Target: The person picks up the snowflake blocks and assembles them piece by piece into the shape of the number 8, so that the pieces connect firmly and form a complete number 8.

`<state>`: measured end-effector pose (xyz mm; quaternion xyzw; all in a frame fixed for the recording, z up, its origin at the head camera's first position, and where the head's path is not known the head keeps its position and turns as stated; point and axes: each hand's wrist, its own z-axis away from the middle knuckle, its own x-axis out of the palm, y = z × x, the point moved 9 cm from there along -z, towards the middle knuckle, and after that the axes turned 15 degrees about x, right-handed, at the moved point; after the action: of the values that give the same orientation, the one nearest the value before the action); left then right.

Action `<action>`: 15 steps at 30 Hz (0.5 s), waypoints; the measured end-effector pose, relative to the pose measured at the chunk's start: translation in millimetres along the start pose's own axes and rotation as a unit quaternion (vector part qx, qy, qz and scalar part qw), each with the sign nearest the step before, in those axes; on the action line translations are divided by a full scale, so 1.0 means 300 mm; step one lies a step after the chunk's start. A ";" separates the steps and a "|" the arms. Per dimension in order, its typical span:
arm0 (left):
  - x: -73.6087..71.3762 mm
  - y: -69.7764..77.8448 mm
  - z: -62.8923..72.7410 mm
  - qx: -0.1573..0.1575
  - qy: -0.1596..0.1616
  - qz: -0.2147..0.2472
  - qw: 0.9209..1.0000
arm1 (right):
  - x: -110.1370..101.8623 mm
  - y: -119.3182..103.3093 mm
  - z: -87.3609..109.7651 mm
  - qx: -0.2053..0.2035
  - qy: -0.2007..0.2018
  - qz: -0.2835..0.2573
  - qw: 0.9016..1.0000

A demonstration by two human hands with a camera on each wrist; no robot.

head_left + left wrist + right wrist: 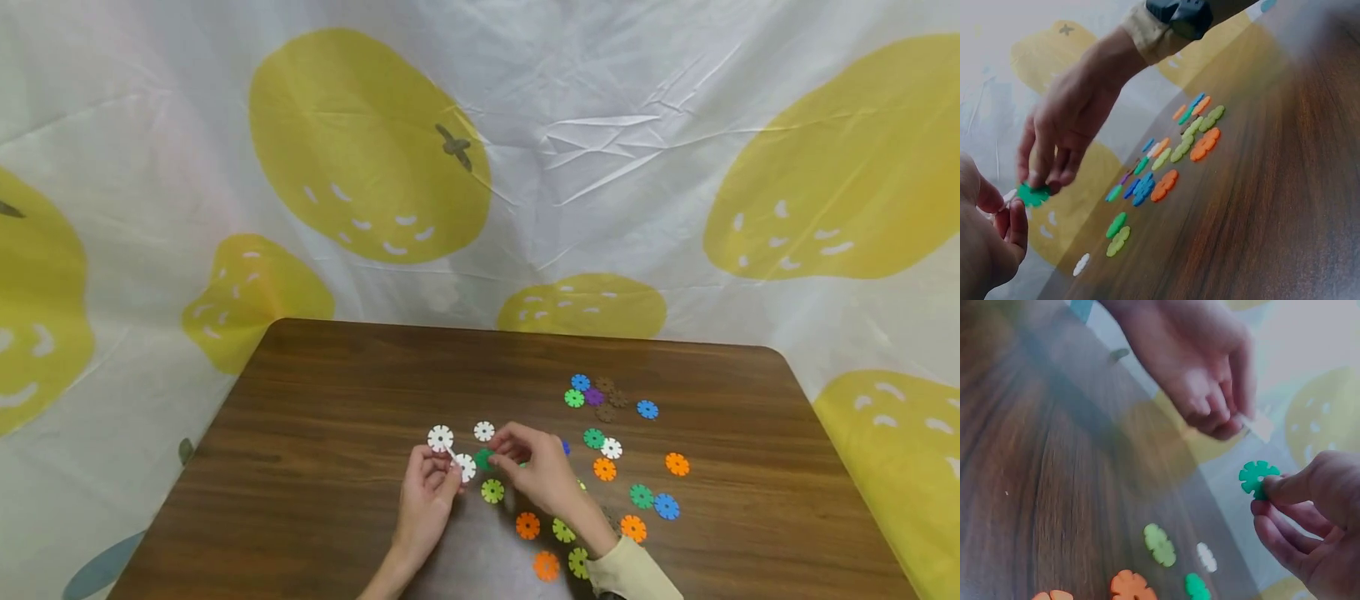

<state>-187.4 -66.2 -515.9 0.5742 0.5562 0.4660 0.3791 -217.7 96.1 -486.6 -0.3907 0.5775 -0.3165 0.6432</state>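
Observation:
My left hand [427, 493] pinches a small joined group of white notched discs [441, 438] between thumb and fingers, held above the table. My right hand [542, 467] pinches a green notched disc [1258, 477] by its edge, thumb on one face and fingertips behind. In the head view the green disc sits just right of the white group. Seen from the left wrist, the green disc [1033, 195] is close by the left fingertips. A loose white disc [483, 431] and a yellow-green disc [492, 491] lie on the table near the hands.
Several loose discs lie on the brown wooden table [330, 400], mostly to the right: orange [677, 464], blue [667, 507], green [641, 497], brown and purple. Some are partly hidden under the right forearm. A white curtain [525, 167] with yellow fruit prints hangs behind the table.

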 end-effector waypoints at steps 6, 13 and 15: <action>-0.001 0.018 -0.006 0.022 0.018 0.003 1.000 | -0.031 -0.051 0.060 -0.067 0.041 -0.021 0.997; 0.004 0.028 -0.006 0.007 0.013 -0.005 1.000 | -0.038 -0.088 0.105 -0.144 0.091 -0.003 0.985; 0.004 0.034 -0.006 0.008 0.010 -0.007 1.000 | -0.040 -0.097 0.119 -0.166 0.106 0.005 0.980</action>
<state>-186.4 -66.0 -505.5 0.5691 0.5676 0.4645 0.3717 -182.5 96.8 -454.5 -0.4533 0.6892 -0.2527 0.5057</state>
